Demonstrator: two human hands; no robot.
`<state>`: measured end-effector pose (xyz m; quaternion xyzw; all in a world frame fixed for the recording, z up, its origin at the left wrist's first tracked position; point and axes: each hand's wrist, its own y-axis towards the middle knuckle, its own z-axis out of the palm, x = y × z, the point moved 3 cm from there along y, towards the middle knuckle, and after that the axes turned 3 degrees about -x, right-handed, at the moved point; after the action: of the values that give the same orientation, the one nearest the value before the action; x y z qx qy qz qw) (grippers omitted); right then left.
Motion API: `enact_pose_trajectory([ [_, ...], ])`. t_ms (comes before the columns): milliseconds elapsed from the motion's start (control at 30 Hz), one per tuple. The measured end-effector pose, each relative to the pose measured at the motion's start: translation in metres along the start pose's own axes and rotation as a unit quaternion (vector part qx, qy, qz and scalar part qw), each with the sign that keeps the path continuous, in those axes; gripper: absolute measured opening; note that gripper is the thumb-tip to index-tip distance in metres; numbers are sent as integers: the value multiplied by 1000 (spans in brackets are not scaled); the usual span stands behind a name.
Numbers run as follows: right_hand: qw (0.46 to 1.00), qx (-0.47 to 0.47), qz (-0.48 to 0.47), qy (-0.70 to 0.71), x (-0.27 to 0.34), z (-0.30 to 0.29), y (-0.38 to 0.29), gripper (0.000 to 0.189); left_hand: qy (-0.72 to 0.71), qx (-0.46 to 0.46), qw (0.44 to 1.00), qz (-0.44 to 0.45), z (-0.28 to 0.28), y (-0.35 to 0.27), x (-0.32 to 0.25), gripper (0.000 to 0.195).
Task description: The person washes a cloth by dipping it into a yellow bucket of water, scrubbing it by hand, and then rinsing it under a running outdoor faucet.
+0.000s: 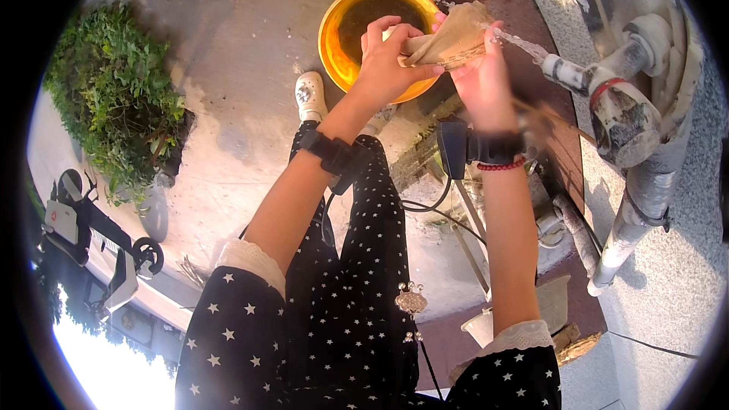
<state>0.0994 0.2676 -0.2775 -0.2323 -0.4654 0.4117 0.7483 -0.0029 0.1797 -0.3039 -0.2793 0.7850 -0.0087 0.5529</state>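
Note:
A tan piece of cloth (455, 37), partly folded, is held between my two hands above a yellow bucket (333, 62) of dark water. My left hand (387, 60) grips the cloth's left end, its fingers curled over something pale there that I cannot make out. On the other side my right hand (481, 74) supports the cloth from behind and below, with its thumb and fingertips showing at the edges. Water (521, 45) streams from a white-wrapped outdoor tap (569, 72) onto the cloth and the right fingers.
The wrapped pipe (643, 199) runs down beside a speckled wall at the right. A leafy green shrub (114, 97) grows at the left, with a parked scooter (108, 239) below it. Near my right forearm lie a white container (479, 327), sticks and a loose cable.

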Motion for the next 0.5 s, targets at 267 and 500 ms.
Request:
enact_pose_trajectory([
  [267, 998, 14, 0, 60, 2, 3, -1, 37, -116, -36, 993, 11, -4, 1, 4, 29],
  [500, 996, -68, 12, -54, -2, -5, -2, 28, -213, 29, 976, -46, -1, 2, -5, 11],
])
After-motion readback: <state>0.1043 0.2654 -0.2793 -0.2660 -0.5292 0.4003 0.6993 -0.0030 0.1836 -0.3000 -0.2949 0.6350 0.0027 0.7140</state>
